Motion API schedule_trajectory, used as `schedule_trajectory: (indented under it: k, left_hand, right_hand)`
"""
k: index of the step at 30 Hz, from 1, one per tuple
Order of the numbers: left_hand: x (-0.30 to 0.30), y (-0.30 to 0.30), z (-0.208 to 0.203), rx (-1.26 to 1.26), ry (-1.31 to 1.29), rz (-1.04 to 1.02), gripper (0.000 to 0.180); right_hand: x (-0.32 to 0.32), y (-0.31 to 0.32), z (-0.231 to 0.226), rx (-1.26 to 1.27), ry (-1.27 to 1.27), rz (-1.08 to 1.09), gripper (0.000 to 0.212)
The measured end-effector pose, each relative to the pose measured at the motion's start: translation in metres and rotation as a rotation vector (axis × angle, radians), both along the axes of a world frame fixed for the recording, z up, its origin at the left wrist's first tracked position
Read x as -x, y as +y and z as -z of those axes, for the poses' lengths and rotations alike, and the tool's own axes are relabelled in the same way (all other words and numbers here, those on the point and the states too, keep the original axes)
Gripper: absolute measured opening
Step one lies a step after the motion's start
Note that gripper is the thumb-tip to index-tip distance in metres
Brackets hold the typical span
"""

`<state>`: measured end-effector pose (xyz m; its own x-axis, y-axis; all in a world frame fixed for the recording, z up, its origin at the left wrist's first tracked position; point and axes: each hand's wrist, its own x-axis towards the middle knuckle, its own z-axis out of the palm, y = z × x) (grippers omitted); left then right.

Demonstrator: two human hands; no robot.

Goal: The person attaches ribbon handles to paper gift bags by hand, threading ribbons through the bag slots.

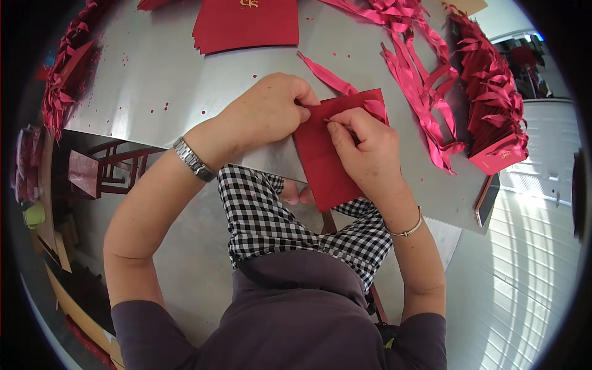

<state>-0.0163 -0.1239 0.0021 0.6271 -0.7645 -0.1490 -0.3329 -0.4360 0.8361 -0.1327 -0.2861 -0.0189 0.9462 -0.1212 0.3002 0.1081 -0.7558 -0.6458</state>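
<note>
A flat red paper bag hangs slightly over the front edge of the table, tilted between my hands. My left hand grips its upper left edge between thumb and bent fingers. My right hand lies over the bag's right part, with thumb and forefinger pinching the thin tip of a pink ribbon near the top edge. A loop of that ribbon shows at the bag's upper right corner. Another length of pink ribbon runs from behind the bag onto the table. My right palm hides part of the bag.
A stack of red paper pieces lies at the back of the metal table. Loose pink ribbons trail at the right, beside a row of ribboned red bags. A phone rests at the right edge. A stool stands lower left.
</note>
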Motion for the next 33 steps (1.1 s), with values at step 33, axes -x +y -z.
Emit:
schedule_trajectory:
  k: [33]
  left_hand:
    - [0.004, 0.005, 0.014, 0.116, -0.017, -0.106, 0.016]
  right_hand:
    - [-0.035, 0.012, -0.012, 0.323, 0.162, 0.005, 0.011]
